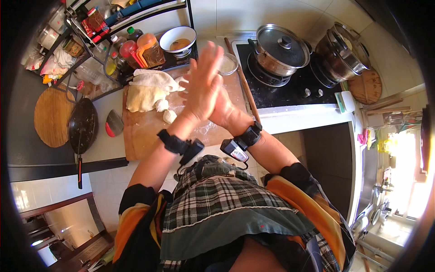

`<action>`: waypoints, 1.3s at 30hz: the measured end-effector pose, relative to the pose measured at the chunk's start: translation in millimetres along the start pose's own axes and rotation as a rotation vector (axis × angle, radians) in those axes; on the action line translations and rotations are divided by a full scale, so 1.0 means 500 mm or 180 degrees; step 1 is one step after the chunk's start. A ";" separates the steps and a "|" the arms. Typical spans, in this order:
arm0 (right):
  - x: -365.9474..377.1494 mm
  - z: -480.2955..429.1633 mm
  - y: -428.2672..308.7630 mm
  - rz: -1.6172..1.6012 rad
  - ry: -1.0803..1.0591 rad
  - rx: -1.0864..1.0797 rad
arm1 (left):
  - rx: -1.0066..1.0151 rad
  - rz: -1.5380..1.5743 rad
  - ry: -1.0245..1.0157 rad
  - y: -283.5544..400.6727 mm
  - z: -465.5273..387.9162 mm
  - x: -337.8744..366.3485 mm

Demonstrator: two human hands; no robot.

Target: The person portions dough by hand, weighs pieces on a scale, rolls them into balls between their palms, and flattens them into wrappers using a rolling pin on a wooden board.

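Observation:
My left hand (201, 90) and my right hand (226, 110) meet palm to palm above a floured wooden board (146, 136). Whether anything sits between the palms is hidden. On the board, a large slab of pale dough (144, 99) lies partly under a white cloth (154, 80). Two small dough pieces (162, 105) (169, 116) rest beside it, left of my hands. A clear bowl (228, 64) of white powder, probably flour, stands just beyond my fingers. Along the board's right side lies a long wooden rolling pin (243, 81).
A lidded pot (282, 51) and stacked steel pots (341, 54) stand on the black cooktop (292, 93). Left of the board are a red-handled dough scraper (114, 124) and a dark pan (83, 125). A white bowl (177, 37) and seasoning jars (149, 49) sit behind.

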State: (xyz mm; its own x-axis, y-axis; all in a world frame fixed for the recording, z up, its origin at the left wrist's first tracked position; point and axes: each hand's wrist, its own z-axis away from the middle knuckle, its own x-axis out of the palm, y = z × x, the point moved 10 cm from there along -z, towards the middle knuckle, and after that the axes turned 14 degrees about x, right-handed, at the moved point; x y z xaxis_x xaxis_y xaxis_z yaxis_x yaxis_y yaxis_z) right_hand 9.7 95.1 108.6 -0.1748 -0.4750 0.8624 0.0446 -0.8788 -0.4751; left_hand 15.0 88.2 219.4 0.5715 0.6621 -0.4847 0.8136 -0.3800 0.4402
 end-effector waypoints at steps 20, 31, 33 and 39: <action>-0.019 -0.035 0.039 0.0271 -0.0123 0.0348 | -0.0332 -0.0468 0.0333 -0.068 0.079 -0.034; -0.210 -0.037 0.108 -0.0731 0.1074 0.0797 | -0.1037 -0.0639 -0.0029 -0.207 0.192 -0.027; -0.204 0.017 0.047 0.1740 0.1451 0.0019 | -0.1766 0.0036 0.0131 -0.220 0.290 0.000; -0.369 0.046 0.065 0.3292 0.2462 -0.0070 | -0.2942 0.1184 -0.0008 -0.285 0.479 0.140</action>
State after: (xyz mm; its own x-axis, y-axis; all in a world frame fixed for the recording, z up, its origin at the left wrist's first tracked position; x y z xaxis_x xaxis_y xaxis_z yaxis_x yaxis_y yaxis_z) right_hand 65.9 153.3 -61.8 -0.5901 -0.7748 -0.2268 0.4853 -0.1160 -0.8666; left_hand -35.2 34.1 -58.1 0.7742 0.6013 -0.1976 0.1800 0.0901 0.9795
